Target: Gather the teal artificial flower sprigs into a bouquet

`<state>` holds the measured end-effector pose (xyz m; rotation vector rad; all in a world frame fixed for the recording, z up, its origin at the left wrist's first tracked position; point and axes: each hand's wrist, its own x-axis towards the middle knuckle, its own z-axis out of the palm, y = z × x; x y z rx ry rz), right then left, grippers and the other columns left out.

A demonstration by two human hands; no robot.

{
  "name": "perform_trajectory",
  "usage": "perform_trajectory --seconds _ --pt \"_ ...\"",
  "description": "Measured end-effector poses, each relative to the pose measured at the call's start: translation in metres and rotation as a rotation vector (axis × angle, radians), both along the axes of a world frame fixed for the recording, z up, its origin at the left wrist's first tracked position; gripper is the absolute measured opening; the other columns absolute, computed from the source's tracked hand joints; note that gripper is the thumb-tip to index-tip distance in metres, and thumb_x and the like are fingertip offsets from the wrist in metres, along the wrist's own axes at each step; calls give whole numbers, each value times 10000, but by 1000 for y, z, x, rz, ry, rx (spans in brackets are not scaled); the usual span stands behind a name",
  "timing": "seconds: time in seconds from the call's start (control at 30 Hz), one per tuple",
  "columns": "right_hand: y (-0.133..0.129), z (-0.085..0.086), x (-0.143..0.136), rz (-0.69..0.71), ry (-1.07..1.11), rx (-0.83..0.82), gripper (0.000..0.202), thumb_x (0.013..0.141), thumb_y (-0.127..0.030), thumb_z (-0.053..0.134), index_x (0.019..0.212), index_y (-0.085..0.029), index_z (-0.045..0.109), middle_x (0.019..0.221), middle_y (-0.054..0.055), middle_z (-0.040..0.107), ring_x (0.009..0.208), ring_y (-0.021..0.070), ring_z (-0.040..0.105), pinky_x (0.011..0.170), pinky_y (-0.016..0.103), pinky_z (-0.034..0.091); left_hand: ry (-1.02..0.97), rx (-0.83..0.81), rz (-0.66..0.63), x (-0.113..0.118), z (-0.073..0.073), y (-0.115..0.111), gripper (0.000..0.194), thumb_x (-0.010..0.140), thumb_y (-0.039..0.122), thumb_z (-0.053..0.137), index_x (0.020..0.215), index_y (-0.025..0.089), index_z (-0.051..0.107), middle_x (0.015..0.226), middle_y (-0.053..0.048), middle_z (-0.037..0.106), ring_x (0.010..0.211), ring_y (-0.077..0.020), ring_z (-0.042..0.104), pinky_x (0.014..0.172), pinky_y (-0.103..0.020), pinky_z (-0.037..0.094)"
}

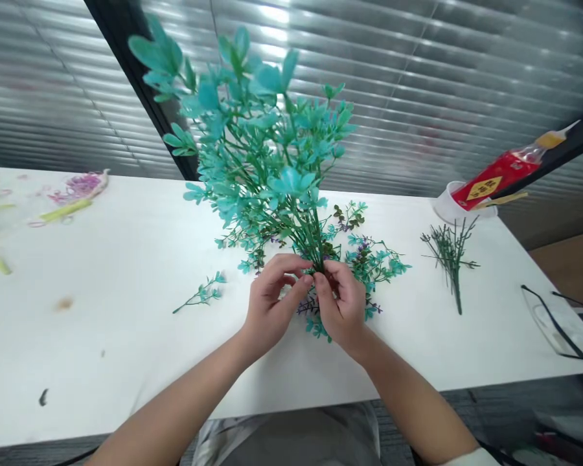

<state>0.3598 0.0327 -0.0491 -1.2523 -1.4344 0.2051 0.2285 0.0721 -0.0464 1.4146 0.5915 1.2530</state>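
Note:
A large bunch of turquoise-green artificial foliage point(272, 155) stands upright over the middle of the table, leaning a little to the left. My left hand point(278, 294) pinches the gathered stems near their lower end from the left. From the right, my right hand point(339, 299) closes its thumb and fingers on the same stems, its fingertips close to those of the left. The stem ends are partly hidden by my fingers. More turquoise and purple sprigs point(376, 262) lie on the table behind and beneath my hands. One loose green sprig point(205, 294) rests to the left.
On the white table point(126, 310), bare dark green stems point(451, 255) lie at the right. Behind them a red bottle point(498, 178) leans in a white cup point(449, 204). Black glasses point(558, 323) are at the right edge, purple material point(82, 186) at the back left. Blinds point(418, 97) stand behind.

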Motion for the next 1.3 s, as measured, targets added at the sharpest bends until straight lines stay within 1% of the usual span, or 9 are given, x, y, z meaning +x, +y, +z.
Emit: perform_trajectory --seconds 0.17,0.33,0.4,0.5,0.6,0.77,0.97,1.1,1.3 --pt "-1 1 0 -5 18 6 34 928 -167 553 951 -192 547 654 -46 583 484 67 511 451 170 402 51 92 15 -1 -2 -1 286 903 143 656 1130 311 697 1047 -49 615 898 -129 592 717 -226 510" --pt "-1 1 -1 -17 6 9 36 921 -173 560 952 -190 556 666 -35 594 499 76 522 466 180 427 133 217 79 -2 2 -2 238 897 150 654 1109 247 699 1010 -80 623 882 -155 598 702 -260 523" --pt "-1 1 -1 -17 8 10 42 917 -176 563 957 -189 560 671 -30 598 507 81 525 474 188 440 151 243 90 -2 3 -2 246 901 155 648 1129 239 688 1020 -89 628 889 -166 602 700 -271 530" --pt "-1 1 -1 15 39 2 48 915 -176 565 959 -192 554 680 -31 589 514 81 520 479 195 443 145 235 78 -1 2 -3 302 903 132 638 1172 266 662 1039 -73 624 912 -158 598 711 -258 525" --pt "-2 0 0 45 79 -11 66 915 -165 564 973 -194 550 700 -34 573 518 72 505 487 195 439 120 190 65 -1 1 -4 321 896 120 645 1174 281 651 1052 -54 614 890 -138 597 718 -244 519" --pt "-4 -3 0 12 60 -3 122 905 -177 587 1023 -194 560 719 -21 596 553 88 530 516 206 476 83 108 70 -1 -1 -6 338 896 131 659 1187 298 615 1076 -34 598 876 -111 606 749 -229 520" --pt "-3 -3 -2 7 86 -14 101 912 -179 584 1008 -195 558 698 -23 594 552 93 539 518 213 482 117 114 84 0 -3 -4 321 902 169 661 1207 265 636 1067 -63 620 872 -127 612 735 -236 525" --pt "-2 -4 -1 9 115 -23 96 912 -178 590 1001 -194 557 706 -22 598 550 91 538 515 217 483 139 149 80 -1 -3 -3 349 903 169 656 1231 287 659 1056 -63 639 877 -138 600 727 -244 520" --pt "-3 -5 0 -11 86 -1 104 912 -172 588 1010 -193 559 743 -1 630 587 108 599 536 226 523 144 147 65 -1 -5 -1 359 907 188 653 1251 290 660 1046 -70 646 867 -147 599 726 -260 519"
